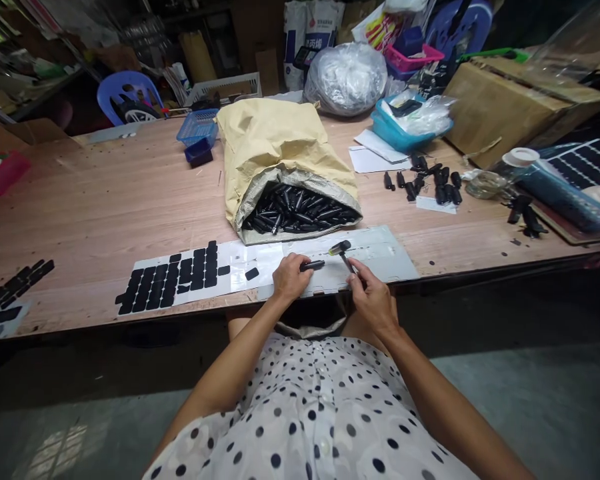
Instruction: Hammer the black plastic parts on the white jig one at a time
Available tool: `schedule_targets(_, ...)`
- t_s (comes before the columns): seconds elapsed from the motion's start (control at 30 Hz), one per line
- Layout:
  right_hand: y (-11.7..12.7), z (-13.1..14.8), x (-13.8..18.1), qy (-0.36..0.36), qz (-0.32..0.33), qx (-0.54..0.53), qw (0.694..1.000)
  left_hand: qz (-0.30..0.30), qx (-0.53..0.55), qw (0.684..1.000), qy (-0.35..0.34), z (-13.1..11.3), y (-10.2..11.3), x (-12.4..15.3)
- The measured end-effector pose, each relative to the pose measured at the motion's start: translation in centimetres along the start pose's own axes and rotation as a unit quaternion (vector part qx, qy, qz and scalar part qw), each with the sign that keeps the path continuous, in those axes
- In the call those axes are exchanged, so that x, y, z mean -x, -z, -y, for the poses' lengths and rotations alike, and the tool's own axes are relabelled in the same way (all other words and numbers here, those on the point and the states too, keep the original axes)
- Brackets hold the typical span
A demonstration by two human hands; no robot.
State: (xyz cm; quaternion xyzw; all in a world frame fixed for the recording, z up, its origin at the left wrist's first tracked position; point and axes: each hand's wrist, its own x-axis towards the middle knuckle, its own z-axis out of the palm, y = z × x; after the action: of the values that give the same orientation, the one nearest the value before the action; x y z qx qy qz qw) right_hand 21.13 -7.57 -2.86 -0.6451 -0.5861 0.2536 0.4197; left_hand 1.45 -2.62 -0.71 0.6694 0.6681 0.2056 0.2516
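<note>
pink tray (6, 177): cropped | black piece (316, 265): end hidden by left fingers (300, 260)

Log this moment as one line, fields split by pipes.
left hand: holds slim black piece | right hand: holds small hammer by handle | sack: open, dark pieces inside

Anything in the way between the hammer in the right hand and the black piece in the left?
Nothing visible. Between the hammer in the right hand and the black piece in the left hand, only the pale board shows.
</note>
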Motion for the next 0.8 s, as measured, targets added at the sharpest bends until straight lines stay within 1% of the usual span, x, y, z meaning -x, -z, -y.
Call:
schedule_targets(0.13, -0.5, 0.2, 0.5, 0.022, 0.010, 0.003, 1.000, 0.010, -0.027, 0.999, -0.019, -0.3, -0.1, -0.6)
schedule_targets(0.33, -0.8, 1.0, 0.9, 0.101, 0.000, 0.052, 0.994, 0.026, 0.017, 0.999, -0.007, -0.2, -0.3, -1.4)
schedule_targets(0.5, -1.4, 1.1, 1.4, 0.157, 0.025, 0.123, 0.980, 0.030, 0.020, 0.999, -0.010, -0.2, -0.1, -1.2)
schedule_targets(0.67, -1.5, 1.2, 1.4, 0.192, 0.017, 0.192, 0.962, 0.042, 0.030, 0.999, 0.005, -0.3, 0.0, -1.3)
schedule_targets(0.8, -1.5, 1.4, 1.2, 0.209, 0.030, 0.232, 0.949, 0.046, 0.036, 0.998, 0.008, -0.3, -0.1, -1.4)
